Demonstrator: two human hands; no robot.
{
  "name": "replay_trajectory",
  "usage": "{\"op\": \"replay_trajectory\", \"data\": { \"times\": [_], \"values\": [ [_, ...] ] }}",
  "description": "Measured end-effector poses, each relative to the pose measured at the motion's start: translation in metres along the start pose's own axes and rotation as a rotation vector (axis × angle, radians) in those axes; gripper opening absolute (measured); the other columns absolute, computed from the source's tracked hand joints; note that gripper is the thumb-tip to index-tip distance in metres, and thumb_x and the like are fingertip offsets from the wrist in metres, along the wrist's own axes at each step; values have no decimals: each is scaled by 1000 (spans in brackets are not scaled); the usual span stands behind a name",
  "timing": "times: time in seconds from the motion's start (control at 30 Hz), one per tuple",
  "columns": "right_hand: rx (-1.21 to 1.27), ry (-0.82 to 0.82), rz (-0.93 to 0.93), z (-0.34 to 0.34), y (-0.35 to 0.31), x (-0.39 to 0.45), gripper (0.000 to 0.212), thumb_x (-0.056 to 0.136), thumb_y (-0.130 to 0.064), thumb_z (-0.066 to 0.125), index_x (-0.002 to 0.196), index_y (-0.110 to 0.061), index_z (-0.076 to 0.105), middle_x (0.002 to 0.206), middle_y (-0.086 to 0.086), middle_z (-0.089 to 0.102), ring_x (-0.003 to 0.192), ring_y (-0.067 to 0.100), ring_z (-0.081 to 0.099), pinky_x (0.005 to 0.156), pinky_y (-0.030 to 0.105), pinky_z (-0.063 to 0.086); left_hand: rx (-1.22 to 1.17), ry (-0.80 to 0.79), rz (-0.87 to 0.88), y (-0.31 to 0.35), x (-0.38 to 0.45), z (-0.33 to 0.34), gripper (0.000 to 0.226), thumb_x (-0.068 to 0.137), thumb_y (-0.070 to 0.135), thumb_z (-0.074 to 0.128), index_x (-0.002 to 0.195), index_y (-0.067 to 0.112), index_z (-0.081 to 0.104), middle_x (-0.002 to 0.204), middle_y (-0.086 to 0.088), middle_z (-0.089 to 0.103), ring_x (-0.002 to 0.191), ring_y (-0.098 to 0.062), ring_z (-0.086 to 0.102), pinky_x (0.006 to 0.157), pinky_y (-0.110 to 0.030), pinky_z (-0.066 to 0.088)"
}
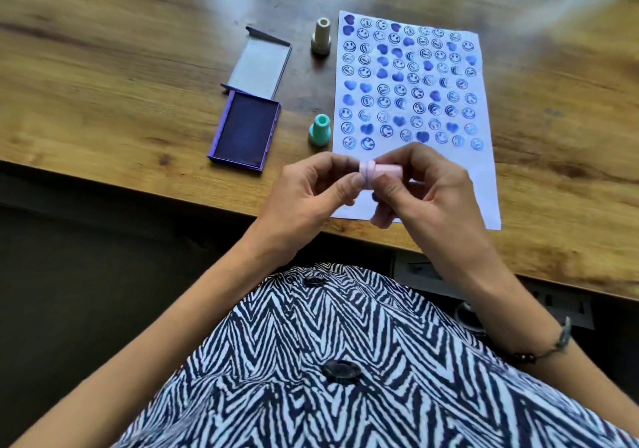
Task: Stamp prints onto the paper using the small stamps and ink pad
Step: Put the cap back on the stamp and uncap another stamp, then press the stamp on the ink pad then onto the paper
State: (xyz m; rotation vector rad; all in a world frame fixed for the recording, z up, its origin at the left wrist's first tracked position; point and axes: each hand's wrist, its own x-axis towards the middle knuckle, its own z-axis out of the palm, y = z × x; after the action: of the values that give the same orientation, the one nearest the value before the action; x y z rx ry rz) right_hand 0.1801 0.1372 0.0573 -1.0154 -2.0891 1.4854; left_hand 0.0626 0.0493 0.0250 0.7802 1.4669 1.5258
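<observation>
A white sheet of paper [484, 185] lies on the wooden table, covered in rows of blue smiley and heart prints. Over its lower part, both hands hold a small pink stamp [380, 171] on its side. My left hand [311, 192] pinches its wide inked end, and my right hand [425, 188] grips the handle end. An open purple ink pad [245, 129] sits left of the paper, its lid [259, 67] folded back behind it. A green stamp [320, 129] stands upright between pad and paper, and a beige stamp [321, 36] stands further back.
The table's front edge [173, 188] runs diagonally just below the ink pad and under my hands. Bare wood [103, 67] spreads left of the pad and right of the paper. My right wrist wears a bracelet [553, 344].
</observation>
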Motion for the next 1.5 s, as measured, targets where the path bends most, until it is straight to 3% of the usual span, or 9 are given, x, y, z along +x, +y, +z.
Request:
{"op": "replay_trajectory", "data": {
  "times": [0.27,0.37,0.47,0.63,0.8,0.97,1.1,1.3,1.5],
  "values": [
    [140,-64,125,10,9,16,11,83,-17,65,77,-11,58,61,3,57,39,16,55,44,22,46,430,77,34,1,5,-3,21,85,15,59,103,7,63,100,-11,68,89,-17,63,85,-31,51],
    [-38,-11,-7,7,3,49,6,81,-17,66,82,-13,61,64,5,63,46,13,56,49,25,46,526,207,61,5,15,-9,24,84,15,59,107,8,63,105,-10,68,91,-15,62,81,-19,48],
    [-365,59,-299,11,-8,92,7,81,-17,62,85,-14,64,76,5,65,64,12,55,65,26,46,437,350,34,10,19,-20,22,84,14,59,105,10,64,98,-6,69,83,-11,62,86,-30,51],
    [-759,-170,-481,29,-5,132,18,82,-10,50,92,-8,65,95,19,62,85,34,58,69,37,43,301,438,43,14,17,-30,21,79,20,56,99,18,65,82,0,66,72,-7,60,80,-34,53],
    [-850,-371,-489,24,-10,148,33,78,7,47,100,-10,65,93,18,66,87,32,59,76,40,50,243,459,42,14,19,-31,21,80,18,56,98,15,66,82,0,66,72,-9,60,79,-32,52],
    [-834,-89,-422,23,-35,202,25,78,-10,54,101,-11,62,100,21,67,93,35,60,77,33,44,218,459,64,14,23,-31,17,82,13,58,94,23,65,81,8,66,70,-3,60,77,-27,51],
    [-1102,-209,-371,45,-36,221,29,78,-11,56,106,-4,59,111,26,60,101,39,56,78,37,45,199,437,67,13,26,-31,21,82,12,58,87,31,64,79,12,66,70,-2,60,77,-28,52],
    [-116,-392,-187,49,-55,163,12,75,6,59,84,1,66,56,7,58,44,10,54,45,23,50,-25,593,98,13,28,-50,24,80,9,63,99,21,57,83,6,63,74,-1,59,76,-20,50],
    [114,-503,-86,67,-54,110,14,81,12,53,92,8,60,56,8,52,38,4,48,40,16,41,86,659,151,7,13,-62,12,75,24,63,84,32,64,79,10,67,70,-10,61,74,-32,52]
  ]
}}
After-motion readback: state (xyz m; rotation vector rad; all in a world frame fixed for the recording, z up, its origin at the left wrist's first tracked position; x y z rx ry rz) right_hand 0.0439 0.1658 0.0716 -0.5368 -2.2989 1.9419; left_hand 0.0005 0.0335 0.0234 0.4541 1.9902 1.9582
